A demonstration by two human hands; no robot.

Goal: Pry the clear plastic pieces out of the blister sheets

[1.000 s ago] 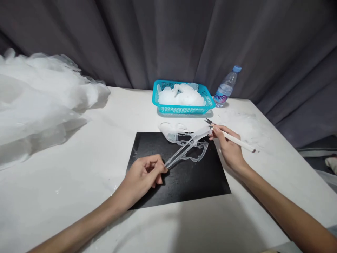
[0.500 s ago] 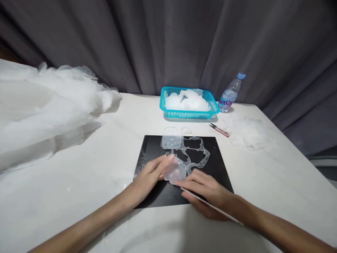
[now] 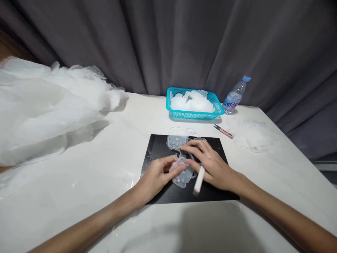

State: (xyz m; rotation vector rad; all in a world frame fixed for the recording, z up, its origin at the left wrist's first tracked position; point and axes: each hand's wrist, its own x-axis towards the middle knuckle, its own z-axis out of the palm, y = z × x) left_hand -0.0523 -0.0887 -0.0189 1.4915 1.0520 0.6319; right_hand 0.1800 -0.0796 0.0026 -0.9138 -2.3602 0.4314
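Note:
Thumb and fingers of my left hand pinch the edge of a translucent, rounded plastic piece with small light spots. This piece is at the front of a thin translucent sheet, where another spotted section shows farther back. My right hand reaches over the sheet from the right, its thumb and fingertips at the piece and the strips beside it. Tucked in that hand is a slim white stick-like tool, its blurred reddish end pointing down toward me. A black mat lies beneath.
A turquoise basket of white pieces stands at the back, beside a water bottle. Thread snips lie near a heap of clear scraps at right. A large pile of translucent sheets covers the left.
My right hand has moved forward over the sheet, and the white tool has swung from lying along the palm to pointing down. The piece in my left hand has turned.

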